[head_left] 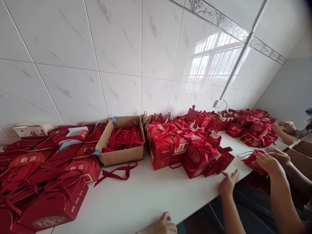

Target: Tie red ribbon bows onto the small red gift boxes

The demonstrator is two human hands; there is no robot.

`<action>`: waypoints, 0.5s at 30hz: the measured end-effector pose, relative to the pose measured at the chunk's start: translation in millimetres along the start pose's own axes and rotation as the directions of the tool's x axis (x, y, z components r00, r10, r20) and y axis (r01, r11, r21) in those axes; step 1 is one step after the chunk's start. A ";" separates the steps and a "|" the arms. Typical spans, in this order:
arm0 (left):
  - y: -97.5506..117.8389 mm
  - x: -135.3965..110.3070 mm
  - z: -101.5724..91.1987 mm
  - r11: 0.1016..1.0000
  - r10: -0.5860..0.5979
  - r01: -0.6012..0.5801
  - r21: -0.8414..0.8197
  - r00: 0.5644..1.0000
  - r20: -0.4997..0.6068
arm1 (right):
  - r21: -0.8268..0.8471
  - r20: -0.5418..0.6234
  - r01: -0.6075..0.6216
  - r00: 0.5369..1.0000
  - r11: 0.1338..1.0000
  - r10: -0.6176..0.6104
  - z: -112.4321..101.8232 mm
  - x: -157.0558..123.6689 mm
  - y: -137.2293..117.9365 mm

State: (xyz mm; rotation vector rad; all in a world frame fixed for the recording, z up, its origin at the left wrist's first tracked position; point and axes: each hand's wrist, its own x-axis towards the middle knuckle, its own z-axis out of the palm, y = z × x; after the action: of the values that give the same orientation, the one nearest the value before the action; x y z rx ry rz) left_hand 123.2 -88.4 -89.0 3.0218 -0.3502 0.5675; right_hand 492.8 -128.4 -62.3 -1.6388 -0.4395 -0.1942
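My left hand (159, 227) rests at the table's front edge, partly cut off by the bottom of the view. Its fingers are curled, and nothing shows in them. My right hand (227, 184) is at the table edge farther right, thumb and fingers apart, holding nothing. Just beyond it stands a red gift box (223, 159) with a ribbon bow, at the end of a cluster of red bow-tied gift boxes (162, 152). Between that cluster and my left side, a loose red ribbon (117, 174) lies on the white table (136, 198).
An open cardboard box (122, 159) of red ribbons stands against the tiled wall. Red boxes with cord handles (53, 204) crowd the left. A co-worker's hands (270, 162) rest on another red box (252, 162). More boxes (258, 128) are piled behind; another person's hand (285, 124) shows far right.
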 end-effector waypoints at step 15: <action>3.9 3.0 -7.1 0.995 -0.015 0.017 -0.102 1.000 0.018 | -0.018 0.197 -0.025 0.980 1.000 0.028 -1.1 20.7 7.5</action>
State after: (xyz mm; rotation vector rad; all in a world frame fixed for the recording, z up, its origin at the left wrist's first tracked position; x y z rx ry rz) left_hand 122.5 -92.2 -81.3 2.9303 -0.3446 0.5072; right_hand 514.8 -126.4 -61.2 -1.6856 -0.5672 -0.0144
